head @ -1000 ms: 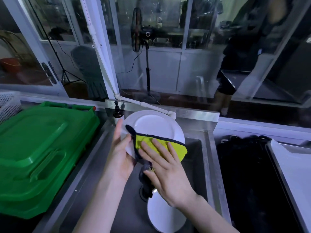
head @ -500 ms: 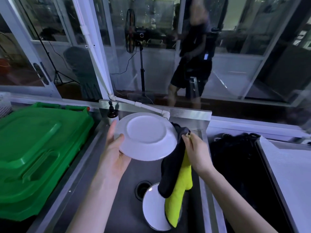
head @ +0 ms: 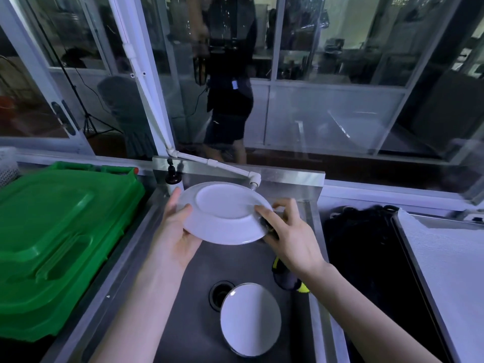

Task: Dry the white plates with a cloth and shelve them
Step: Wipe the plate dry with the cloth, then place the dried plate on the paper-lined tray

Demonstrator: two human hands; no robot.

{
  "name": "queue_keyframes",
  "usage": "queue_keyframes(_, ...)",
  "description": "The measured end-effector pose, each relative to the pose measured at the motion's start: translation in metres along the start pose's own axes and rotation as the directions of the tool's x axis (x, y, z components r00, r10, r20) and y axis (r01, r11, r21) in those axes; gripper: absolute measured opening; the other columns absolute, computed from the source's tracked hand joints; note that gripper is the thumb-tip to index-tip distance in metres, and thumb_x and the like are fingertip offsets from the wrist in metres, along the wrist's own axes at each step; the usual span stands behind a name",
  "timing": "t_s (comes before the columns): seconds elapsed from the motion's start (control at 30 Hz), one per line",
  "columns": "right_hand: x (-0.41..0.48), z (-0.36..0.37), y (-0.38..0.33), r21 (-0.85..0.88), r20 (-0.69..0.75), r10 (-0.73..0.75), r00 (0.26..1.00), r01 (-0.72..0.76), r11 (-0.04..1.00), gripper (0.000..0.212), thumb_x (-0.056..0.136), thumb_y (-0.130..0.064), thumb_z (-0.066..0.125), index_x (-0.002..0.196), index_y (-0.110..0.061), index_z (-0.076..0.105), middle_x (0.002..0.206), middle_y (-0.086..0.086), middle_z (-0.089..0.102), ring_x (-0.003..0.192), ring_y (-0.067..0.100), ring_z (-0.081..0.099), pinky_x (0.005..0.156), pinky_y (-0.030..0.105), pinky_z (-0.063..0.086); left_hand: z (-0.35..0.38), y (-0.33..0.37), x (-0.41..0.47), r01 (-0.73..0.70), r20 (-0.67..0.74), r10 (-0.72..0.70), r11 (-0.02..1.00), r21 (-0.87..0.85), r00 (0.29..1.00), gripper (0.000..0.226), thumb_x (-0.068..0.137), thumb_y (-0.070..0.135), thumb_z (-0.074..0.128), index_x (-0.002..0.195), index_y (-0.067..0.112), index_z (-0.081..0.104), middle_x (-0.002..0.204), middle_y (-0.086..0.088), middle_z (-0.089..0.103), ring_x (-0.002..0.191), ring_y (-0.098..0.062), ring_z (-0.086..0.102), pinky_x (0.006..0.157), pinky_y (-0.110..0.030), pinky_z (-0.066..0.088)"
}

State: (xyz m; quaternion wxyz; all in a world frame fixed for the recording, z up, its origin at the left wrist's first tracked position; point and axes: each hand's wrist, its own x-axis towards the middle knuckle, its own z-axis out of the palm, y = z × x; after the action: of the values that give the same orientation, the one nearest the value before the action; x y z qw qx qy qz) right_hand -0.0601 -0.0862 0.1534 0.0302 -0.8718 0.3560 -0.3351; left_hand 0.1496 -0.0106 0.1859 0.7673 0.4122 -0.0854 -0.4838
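Drying underway: white plate (head: 222, 210) is held inverted over the sink (head: 183, 323), rim clasped by left hand (head: 175, 231), cloth (head: 288, 280) pinched against it in the grip of right hand (head: 293, 237). Second plate (head: 250, 318) is left lying in the sink; none is seen shelved.

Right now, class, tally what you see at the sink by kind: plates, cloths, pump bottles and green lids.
Plates: 2, one held up, one lying flat
Cloths: 1
Pump bottles: 1
Green lids: 1
Total: 5
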Motion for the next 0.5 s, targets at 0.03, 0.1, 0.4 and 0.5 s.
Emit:
queue_keyframes(0.03, 0.000, -0.001, -0.001, 0.005, -0.038, -0.011, 0.999, 0.011, 1.000, 0.041, 0.080, -0.013, 0.066, 0.121, -0.015, 0.065, 0.112, 0.010, 0.055, 0.085, 0.023, 0.061, 0.046, 0.029, 0.049, 0.003, 0.001, -0.001, 0.005, -0.001, -0.005, 1.000, 0.006, 1.000, 0.049, 0.106, 0.002, 0.040, 0.146, 0.029, 0.045, 0.120, 0.003, 0.064, 0.107, -0.017, 0.065, 0.078, -0.038, 0.055)
queue_keyframes(0.1, 0.000, -0.005, -0.003, 0.036, -0.100, -0.027, 0.995, 0.030, 0.999, 0.036, 0.088, -0.017, 0.051, 0.120, -0.010, 0.066, 0.109, 0.008, 0.060, 0.085, 0.022, 0.063, 0.049, 0.034, 0.052, 0.009, 0.002, -0.003, 0.023, -0.014, -0.023, 1.000, 0.015, 1.000, 0.045, 0.105, 0.001, 0.042, 0.142, 0.025, 0.050, 0.119, 0.000, 0.064, 0.106, -0.017, 0.064, 0.075, -0.037, 0.057)
queue_keyframes(0.4, 0.006, -0.031, -0.001, 0.200, -0.067, 0.161, 0.985, -0.145, 0.969, 0.011, 0.095, -0.020, 0.060, 0.099, -0.012, 0.067, 0.086, 0.003, 0.055, 0.070, 0.026, 0.056, 0.061, 0.039, 0.049, 0.031, 0.006, -0.001, 0.097, -0.051, -0.092, 0.990, 0.103, 0.994, 0.021, 0.095, 0.023, 0.069, 0.103, 0.007, 0.060, 0.102, -0.022, 0.067, 0.088, -0.035, 0.076, 0.079, -0.045, 0.064)
queue_keyframes(0.5, 0.001, -0.038, 0.008, 0.315, -0.053, 0.308, 0.950, -0.277, 0.908, 0.024, 0.093, -0.020, 0.065, 0.076, -0.008, 0.054, 0.071, 0.004, 0.047, 0.066, 0.020, 0.045, 0.064, 0.035, 0.039, 0.026, 0.005, -0.002, 0.045, 0.093, -0.099, 0.886, 0.461, 0.991, 0.031, 0.092, 0.051, 0.063, 0.115, 0.032, 0.052, 0.101, -0.024, 0.074, 0.092, -0.031, 0.077, 0.088, -0.039, 0.058)
